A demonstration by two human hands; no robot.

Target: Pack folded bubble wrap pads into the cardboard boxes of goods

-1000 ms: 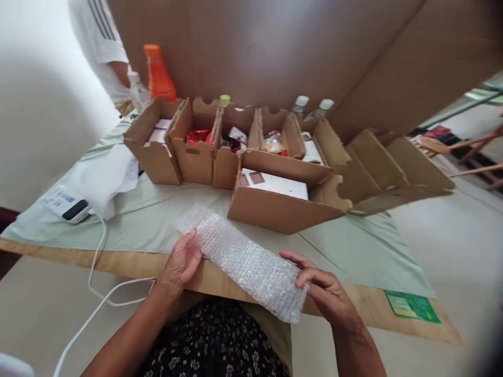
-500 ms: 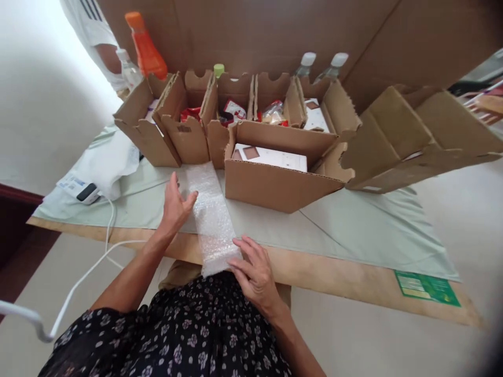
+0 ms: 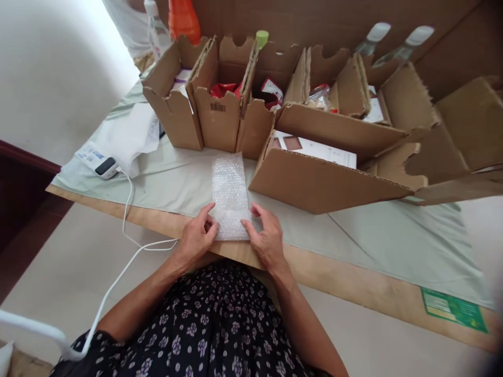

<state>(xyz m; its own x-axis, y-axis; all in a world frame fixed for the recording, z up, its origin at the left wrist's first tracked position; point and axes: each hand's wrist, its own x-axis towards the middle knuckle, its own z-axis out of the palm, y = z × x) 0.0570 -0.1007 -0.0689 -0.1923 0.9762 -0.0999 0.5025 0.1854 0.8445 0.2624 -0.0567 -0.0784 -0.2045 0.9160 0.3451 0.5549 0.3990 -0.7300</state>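
Note:
A clear strip of bubble wrap (image 3: 229,188) lies flat on the cloth, its near part doubled over close to the table's front edge. My left hand (image 3: 198,230) pinches its left edge near that end, with thumb and forefinger curled together. On the opposite edge, my right hand (image 3: 267,233) has its thumb on the wrap's near right corner and its fingers curled along the side. Just right of the wrap stands a cardboard box (image 3: 314,183) with a white carton (image 3: 322,151) inside.
Several open cardboard bins (image 3: 218,118) holding packets line the back, with bottles (image 3: 184,21) behind them. At left are a crumpled white bag (image 3: 135,133) and a small black-and-white device (image 3: 106,167) on a white cable (image 3: 128,204). A green label (image 3: 454,309) marks the front right edge.
The near end of the bubble wrap has been folded back onto the table, so it looks shorter. My left hand has come down to its left edge. The view has shifted left.

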